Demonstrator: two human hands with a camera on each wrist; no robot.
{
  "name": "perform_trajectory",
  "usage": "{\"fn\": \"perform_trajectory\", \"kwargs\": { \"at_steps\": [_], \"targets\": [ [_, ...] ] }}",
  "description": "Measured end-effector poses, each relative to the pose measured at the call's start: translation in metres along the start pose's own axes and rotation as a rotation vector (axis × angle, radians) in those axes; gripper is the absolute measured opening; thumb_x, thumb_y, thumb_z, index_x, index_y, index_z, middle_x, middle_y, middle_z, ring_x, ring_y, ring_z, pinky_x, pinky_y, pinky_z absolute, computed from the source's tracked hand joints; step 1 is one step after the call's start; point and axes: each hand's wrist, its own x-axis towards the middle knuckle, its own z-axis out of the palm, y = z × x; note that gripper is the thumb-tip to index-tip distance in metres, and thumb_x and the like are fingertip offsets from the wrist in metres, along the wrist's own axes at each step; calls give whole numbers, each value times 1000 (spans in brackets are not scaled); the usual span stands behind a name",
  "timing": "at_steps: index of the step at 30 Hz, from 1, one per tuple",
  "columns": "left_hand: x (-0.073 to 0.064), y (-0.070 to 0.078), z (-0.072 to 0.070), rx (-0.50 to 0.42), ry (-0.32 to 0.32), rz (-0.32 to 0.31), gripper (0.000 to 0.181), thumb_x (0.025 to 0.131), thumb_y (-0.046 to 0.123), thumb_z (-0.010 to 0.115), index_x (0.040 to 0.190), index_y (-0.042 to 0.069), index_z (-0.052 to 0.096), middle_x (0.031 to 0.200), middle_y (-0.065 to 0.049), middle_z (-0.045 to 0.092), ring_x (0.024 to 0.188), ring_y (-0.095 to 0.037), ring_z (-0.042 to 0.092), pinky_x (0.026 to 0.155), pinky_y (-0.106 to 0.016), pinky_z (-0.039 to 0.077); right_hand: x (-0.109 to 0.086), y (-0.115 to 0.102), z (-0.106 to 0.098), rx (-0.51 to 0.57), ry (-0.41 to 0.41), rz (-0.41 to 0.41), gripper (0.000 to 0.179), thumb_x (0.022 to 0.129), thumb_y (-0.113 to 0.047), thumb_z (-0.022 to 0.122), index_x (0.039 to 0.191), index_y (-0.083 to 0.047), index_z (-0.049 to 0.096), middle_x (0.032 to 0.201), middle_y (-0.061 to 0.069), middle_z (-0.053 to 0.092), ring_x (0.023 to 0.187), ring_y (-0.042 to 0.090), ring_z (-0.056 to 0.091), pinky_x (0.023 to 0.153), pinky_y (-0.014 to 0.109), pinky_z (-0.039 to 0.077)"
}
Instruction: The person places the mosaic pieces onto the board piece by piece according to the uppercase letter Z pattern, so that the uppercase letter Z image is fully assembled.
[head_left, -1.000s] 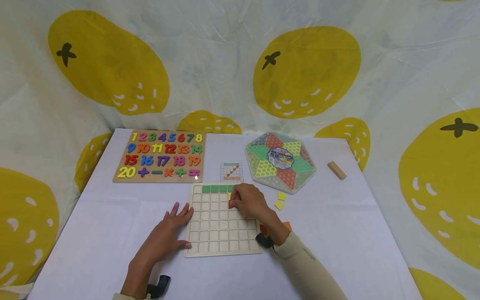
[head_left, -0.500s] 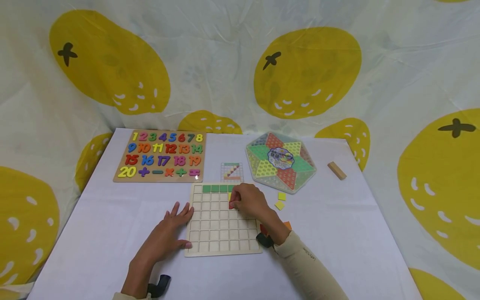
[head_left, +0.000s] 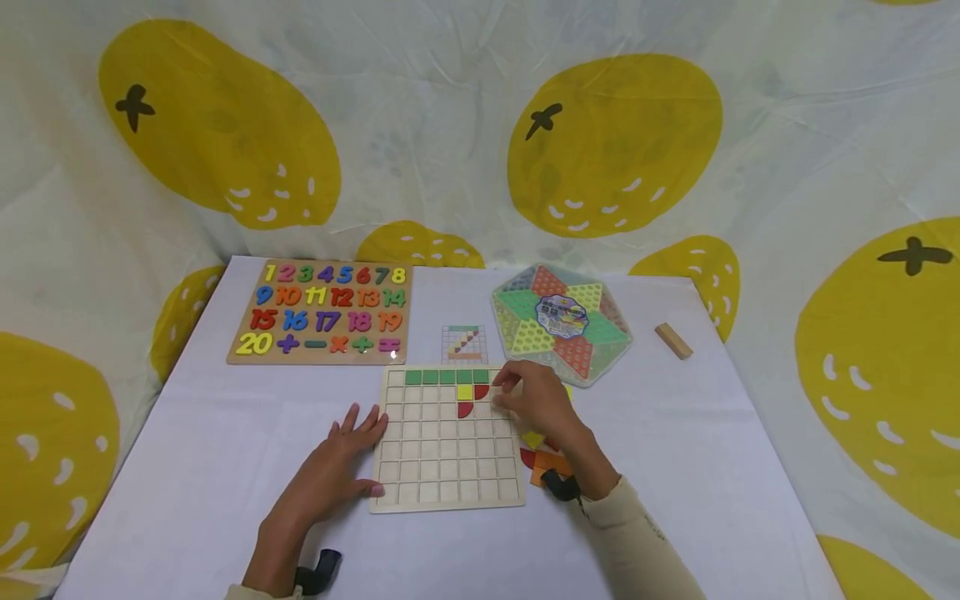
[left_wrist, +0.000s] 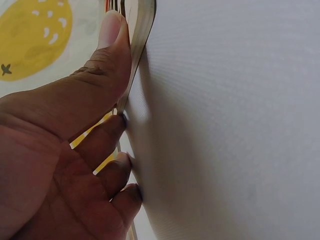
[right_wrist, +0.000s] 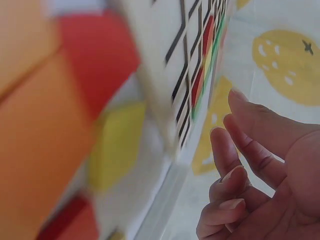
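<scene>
A wooden grid board (head_left: 427, 450) lies in front of me on the white table. Along its top row sit several green square tiles (head_left: 447, 377); under them are a yellow square tile (head_left: 465, 392) and two red quarter-circle tiles (head_left: 481, 391). My left hand (head_left: 337, 458) has its fingers spread and thumb and fingertips against the board's left edge; the left wrist view shows the thumb (left_wrist: 112, 45) on that edge. Over the upper right edge hovers my right hand (head_left: 536, 400), fingers loosely bent, with nothing between thumb and fingers in the right wrist view.
Orange tiles (head_left: 550, 468), yellow and red ones lie right of the board, partly under my right wrist. Behind stand a pattern card (head_left: 464, 343), a number puzzle (head_left: 318, 308) and a hexagonal Chinese checkers board (head_left: 561, 325). A wooden block (head_left: 673, 341) lies far right.
My right hand has let go of the red quarter-circle tile and moved right, uncovering both red tiles and the yellow one. The left hand has stayed at the board's edge.
</scene>
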Motion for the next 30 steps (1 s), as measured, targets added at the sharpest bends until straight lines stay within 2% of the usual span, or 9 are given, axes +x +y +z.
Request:
{"fn": "perform_trajectory", "kwargs": {
  "at_steps": [7,15,25,30],
  "targets": [
    [-1,0,0,2,1,-2,108,70,26,99,161,14,43,170,-7,35,165,-42,15,129,-63,19,-9,33,-22,-19,59,40,18,88,-20,88,104,-17,78,92,-1,73,77,18,56,66,31,44],
    [-1,0,0,1,0,3,108,70,26,99,162,14,42,170,-7,34,165,-42,15,129,-64,19,-23,64,-41,-51,122,120,21,88,-17,87,106,-13,78,101,6,77,78,20,56,68,31,43],
    [0,-1,0,6,-3,1,109,70,26,99,162,14,42,171,-7,33,165,-42,14,129,-64,18,-28,72,-45,-121,121,229,24,92,-18,84,114,-13,78,114,9,79,83,24,58,71,33,44],
    [0,1,0,5,-5,-2,109,70,27,99,162,14,42,171,-7,34,165,-42,14,129,-63,18,-24,73,-42,-119,121,229,24,91,-18,84,115,-14,78,114,7,79,84,23,59,71,32,44]
  ]
}}
